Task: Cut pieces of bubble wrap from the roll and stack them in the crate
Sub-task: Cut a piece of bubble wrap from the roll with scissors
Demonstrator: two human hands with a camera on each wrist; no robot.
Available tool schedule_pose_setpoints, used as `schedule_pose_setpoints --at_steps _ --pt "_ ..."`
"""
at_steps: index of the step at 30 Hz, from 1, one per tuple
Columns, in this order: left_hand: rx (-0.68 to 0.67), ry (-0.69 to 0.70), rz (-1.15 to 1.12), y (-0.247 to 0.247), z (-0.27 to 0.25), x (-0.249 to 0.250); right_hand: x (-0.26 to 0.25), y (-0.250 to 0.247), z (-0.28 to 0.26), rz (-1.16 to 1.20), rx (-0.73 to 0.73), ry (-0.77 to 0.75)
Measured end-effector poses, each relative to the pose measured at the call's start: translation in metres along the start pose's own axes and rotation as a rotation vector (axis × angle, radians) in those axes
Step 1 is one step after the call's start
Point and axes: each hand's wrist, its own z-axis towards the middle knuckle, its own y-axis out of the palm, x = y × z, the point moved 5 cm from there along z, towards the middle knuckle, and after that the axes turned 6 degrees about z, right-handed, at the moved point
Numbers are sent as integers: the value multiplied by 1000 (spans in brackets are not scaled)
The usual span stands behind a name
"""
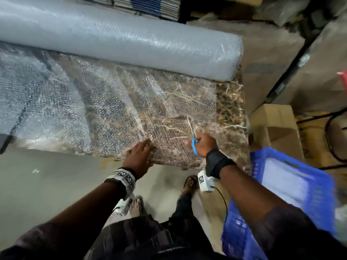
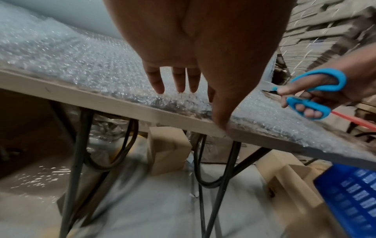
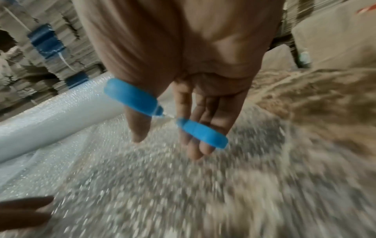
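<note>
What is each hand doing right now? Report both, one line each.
Left hand: open, fingers flat on the bubble wrap sheet near the table edge.
Right hand: holding the blue scissors.

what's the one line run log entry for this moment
left hand flat on clear bubble wrap sheet | right hand grips blue-handled scissors, blades on sheet | blue plastic crate at right

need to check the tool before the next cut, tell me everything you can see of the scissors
The scissors have bright blue plastic loop handles and thin silvery blades. The right hand holds them: the thumb goes through one loop, other fingers through the second, larger one. The blades point away from the person, toward the roll, over the unrolled bubble wrap sheet near the marble-patterned table's front right corner. The handles look spread apart, so the blades seem open. Motion blur hides whether the blades touch the wrap.
</note>
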Motion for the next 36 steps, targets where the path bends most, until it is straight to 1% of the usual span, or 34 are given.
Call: schedule_pose_setpoints --at_steps 2,4,5,7,9,14,17,19,20,21,22,23,24,25,26,27,28,30,32,34,36 --pt "20 25 -2 -1 -3 -1 3 14 -19 62 142 63" --pt "65 76 -29 -2 -5 -4 2 21 -35 130 287 80" --pt "84 105 -39 -2 -6 -6 0 24 -41 145 339 68" --pt "107 140 -52 -1 -9 -11 -4 30 -52 148 396 66" --pt "118 163 -60 -1 -11 -12 -5 31 -58 136 416 55" --pt "106 240 -76 0 -8 -11 -4 35 -62 49 394 67" --pt "113 213 -123 -6 -7 -9 -8 36 -70 53 418 59" --pt "102 188 -158 -8 -9 -8 -14 38 -79 132 454 23" --pt "62 166 -165 -7 -11 -8 -18 41 -83 199 459 1" --pt "-9 130 -182 -2 -12 -9 -21 46 -88 280 450 -10" --pt "-110 61 -251 7 -12 -13 -24 51 -92 369 418 -4" --pt "-226 -46 -408 18 -13 -18 -26 57 -96 447 370 16" --pt "-310 -186 -626 26 -15 -20 -26 64 -100 518 321 38" --pt "-343 -330 -817 33 -16 -24 -27 70 -104 582 278 53" --pt "-333 -442 -958 36 -17 -26 -26 75 -107 637 240 54" --pt "-320 -519 -1067 36 -16 -25 -26 79 -109 687 214 38" --pt "-315 -567 -1179 35 -16 -22 -25 83 -111 715 195 26" --pt "-324 -613 -1355 31 -15 -13 -22 89 -115 722 174 29" --pt "-366 -638 -1345 31 -14 -9 -19 90 -119 672 173 29" --pt "-418 -655 -1289 33 -18 -9 -14 87 -121 549 199 15" --pt "-400 -702 -1253 39 -22 -14 -9 84 -120 406 238 -5"
